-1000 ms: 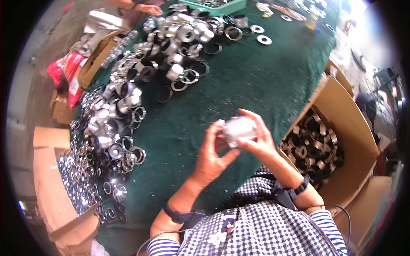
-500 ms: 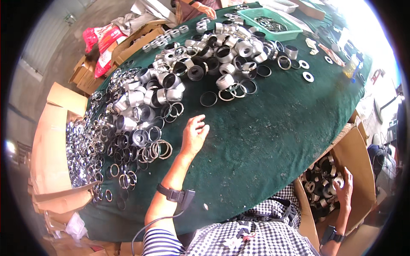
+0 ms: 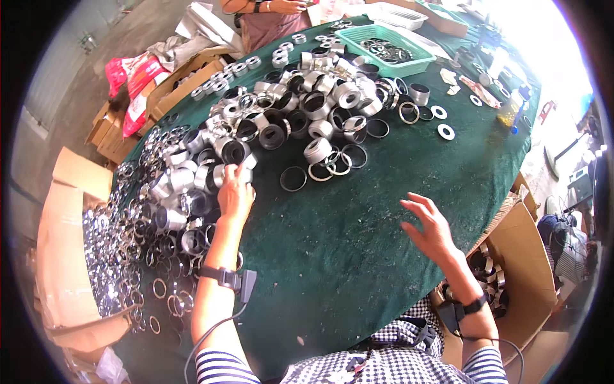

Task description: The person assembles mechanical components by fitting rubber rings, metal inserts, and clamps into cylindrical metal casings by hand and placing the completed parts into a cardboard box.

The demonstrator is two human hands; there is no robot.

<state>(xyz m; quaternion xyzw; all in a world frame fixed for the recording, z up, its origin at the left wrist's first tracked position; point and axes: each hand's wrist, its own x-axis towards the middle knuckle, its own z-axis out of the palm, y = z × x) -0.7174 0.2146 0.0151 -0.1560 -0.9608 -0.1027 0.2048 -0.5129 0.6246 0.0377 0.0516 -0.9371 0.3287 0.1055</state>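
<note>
My left hand (image 3: 236,198) is at the near edge of a heap of silver metal collars (image 3: 316,150). Its closed fingers are curled over one of these collars, mostly hidden by the hand. My right hand (image 3: 430,229) hovers above the green cloth (image 3: 358,256), fingers spread and nothing in them. Nearest to the left hand are more collars with dark insides (image 3: 235,152). Thin metal rings (image 3: 293,178) lie between the two hands, close to the heap.
Many small shiny rings (image 3: 109,256) spread at the left beside a cardboard flap (image 3: 61,249). A carton of collars (image 3: 527,256) stands at my right. A green basket (image 3: 409,67) holds thin rings at the back. Across the table, a person's hand (image 3: 288,6) shows.
My left hand has moved left into the collars. My right hand has come out of the carton and over the cloth. The view has shifted slightly.
</note>
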